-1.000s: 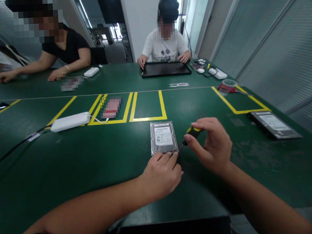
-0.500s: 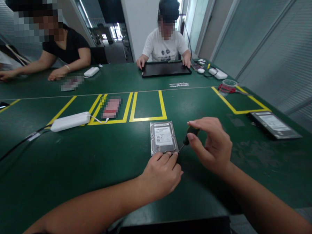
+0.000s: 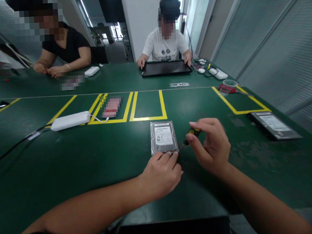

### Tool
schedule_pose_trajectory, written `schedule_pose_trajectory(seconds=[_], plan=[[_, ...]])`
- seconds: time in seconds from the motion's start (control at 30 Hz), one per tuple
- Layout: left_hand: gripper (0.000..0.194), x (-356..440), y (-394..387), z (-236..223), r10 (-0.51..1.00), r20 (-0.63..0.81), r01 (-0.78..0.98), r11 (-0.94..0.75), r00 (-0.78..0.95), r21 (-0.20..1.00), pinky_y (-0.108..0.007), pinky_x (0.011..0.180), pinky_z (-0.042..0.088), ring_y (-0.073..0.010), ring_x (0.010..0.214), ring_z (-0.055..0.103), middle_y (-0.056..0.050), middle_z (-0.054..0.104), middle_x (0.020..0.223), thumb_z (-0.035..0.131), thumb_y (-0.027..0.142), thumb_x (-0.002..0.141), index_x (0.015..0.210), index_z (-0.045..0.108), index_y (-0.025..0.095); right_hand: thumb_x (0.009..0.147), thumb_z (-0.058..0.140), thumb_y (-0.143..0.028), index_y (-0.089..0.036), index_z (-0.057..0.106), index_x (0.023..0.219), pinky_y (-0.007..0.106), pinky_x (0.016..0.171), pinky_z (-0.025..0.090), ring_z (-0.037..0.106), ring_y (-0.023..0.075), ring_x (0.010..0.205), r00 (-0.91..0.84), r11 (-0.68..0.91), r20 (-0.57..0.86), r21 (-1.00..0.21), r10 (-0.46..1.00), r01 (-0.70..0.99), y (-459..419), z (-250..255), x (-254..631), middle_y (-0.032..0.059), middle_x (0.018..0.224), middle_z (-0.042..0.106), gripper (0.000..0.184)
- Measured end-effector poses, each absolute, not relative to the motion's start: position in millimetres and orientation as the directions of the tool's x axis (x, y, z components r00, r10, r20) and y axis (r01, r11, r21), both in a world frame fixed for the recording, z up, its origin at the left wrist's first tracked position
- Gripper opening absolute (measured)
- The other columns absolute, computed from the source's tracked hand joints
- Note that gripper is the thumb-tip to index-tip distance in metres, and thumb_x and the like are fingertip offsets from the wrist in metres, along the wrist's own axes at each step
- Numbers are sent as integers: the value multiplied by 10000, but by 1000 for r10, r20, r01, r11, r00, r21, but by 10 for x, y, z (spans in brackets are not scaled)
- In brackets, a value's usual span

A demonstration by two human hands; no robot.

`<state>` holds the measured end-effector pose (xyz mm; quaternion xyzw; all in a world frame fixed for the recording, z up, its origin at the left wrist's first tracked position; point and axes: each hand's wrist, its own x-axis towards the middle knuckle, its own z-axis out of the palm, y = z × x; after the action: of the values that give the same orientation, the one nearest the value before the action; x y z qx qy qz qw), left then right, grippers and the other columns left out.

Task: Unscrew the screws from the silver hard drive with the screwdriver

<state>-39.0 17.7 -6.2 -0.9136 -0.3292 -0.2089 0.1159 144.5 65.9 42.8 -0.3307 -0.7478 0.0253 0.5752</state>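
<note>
A silver hard drive [image 3: 163, 134] with a white label lies flat on the green table. My left hand [image 3: 163, 174] is closed at its near edge, fingertips pressed on that end; the thumb is hidden. Between the thumb and fingers of my right hand [image 3: 212, 143] is a short screwdriver [image 3: 194, 131] with a black and yellow handle. Its thin shaft slants down to the left, and the tip meets the drive's near right corner beside my left fingertips. What exactly the tip touches is too small to see.
Another hard drive [image 3: 274, 124] lies at the right edge. A clear cup [image 3: 229, 87] and red-handled tool stand behind it. A white power strip [image 3: 70, 121] with cables is on the left. Across the table, one person holds a black panel [image 3: 166, 68]; another sits at left.
The screwdriver handle has turned a little in my right fingers, showing more yellow. My left hand and the drive stay put. The person at left has drawn their hands together.
</note>
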Motion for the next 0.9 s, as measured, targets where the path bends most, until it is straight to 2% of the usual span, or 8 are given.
schedule_pose_trajectory(seconds=[0.1, 0.2, 0.3, 0.43, 0.67, 0.83, 0.9], plan=[[236, -389, 178, -64, 551, 455, 648, -758, 700, -79, -401, 804, 490, -253, 1023, 653, -107, 695, 1175, 520, 334, 939, 861, 667, 166, 873, 556, -135, -259, 570, 1284, 442, 863, 497, 604, 220, 1021, -131, 776, 810, -483, 572, 404, 640, 405, 1446, 69, 1123, 653, 430], [233, -390, 179, -65, 552, 450, 647, -758, 702, -80, -402, 803, 492, -256, 1030, 653, -112, 691, 1183, 521, 329, 937, 864, 668, 163, 899, 502, -142, -255, 542, 1302, 449, 866, 496, 603, 228, 1061, -111, 762, 779, -557, 617, 330, 640, 377, 1433, 79, 1189, 648, 420], [239, -394, 180, -66, 554, 446, 647, -758, 703, -78, -407, 812, 494, -255, 1033, 652, -108, 688, 1190, 509, 332, 944, 887, 670, 166, 858, 593, -177, -250, 576, 1244, 428, 849, 494, 577, 238, 1084, -108, 791, 814, -510, 571, 338, 665, 368, 1420, 80, 1160, 628, 393], [250, -397, 183, -74, 551, 443, 644, -760, 708, -84, -412, 815, 497, -259, 1034, 651, -105, 690, 1187, 499, 341, 951, 902, 672, 167, 734, 762, -166, -243, 596, 1195, 369, 771, 483, 562, 202, 950, -110, 809, 860, -416, 499, 416, 691, 376, 1431, 47, 1001, 586, 496], [233, -395, 182, -71, 553, 443, 647, -758, 706, -85, -408, 800, 502, -253, 1022, 653, -96, 693, 1182, 511, 334, 944, 876, 664, 171, 842, 570, -108, -229, 572, 1294, 448, 871, 493, 600, 231, 1028, -187, 796, 798, -485, 572, 363, 652, 413, 1476, 85, 1129, 646, 468], [237, -399, 183, -69, 551, 440, 644, -761, 710, -86, -409, 800, 502, -253, 1027, 653, -96, 690, 1191, 508, 338, 947, 894, 667, 169, 758, 743, -156, -219, 633, 1203, 364, 785, 493, 565, 193, 940, -140, 787, 845, -402, 516, 469, 671, 435, 1463, 64, 1009, 584, 463], [232, -398, 187, -71, 549, 445, 644, -760, 707, -85, -406, 798, 502, -253, 1025, 653, -94, 693, 1188, 513, 334, 944, 885, 665, 170, 770, 732, -138, -229, 637, 1208, 349, 761, 490, 566, 178, 906, -141, 779, 845, -395, 516, 488, 673, 440, 1465, 56, 988, 590, 457]])
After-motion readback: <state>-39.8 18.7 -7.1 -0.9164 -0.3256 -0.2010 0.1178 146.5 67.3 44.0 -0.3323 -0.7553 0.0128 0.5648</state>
